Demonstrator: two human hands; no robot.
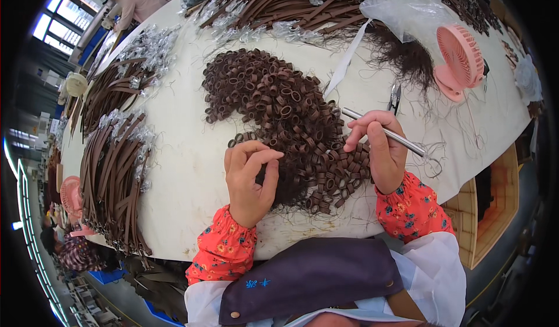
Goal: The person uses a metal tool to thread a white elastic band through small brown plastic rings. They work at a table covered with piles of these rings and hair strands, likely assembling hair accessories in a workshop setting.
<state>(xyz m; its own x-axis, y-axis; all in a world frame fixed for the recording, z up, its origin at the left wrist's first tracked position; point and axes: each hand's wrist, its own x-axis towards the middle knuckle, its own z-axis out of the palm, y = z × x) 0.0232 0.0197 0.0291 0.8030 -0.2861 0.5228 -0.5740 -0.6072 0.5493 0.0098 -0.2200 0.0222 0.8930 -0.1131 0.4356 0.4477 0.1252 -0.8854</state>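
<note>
A big heap of small brown strap loops spreads over the middle of the white table, with loose dark threads among them. Over the heap's near left side, my left hand has its thumb and fingertips drawn together; whatever they hold, if anything, does not show. My right hand is closed around a slim silver metal rod, which slants across the palm. That hand hovers by the heap's right edge. Just beyond it lie dark-handled thread snips.
Bundles of brown straps with clear plastic wrapping line the table's left and far sides. A pink fan stands far right, another pink fan at left. A wooden bin is below the right edge. A person works far left.
</note>
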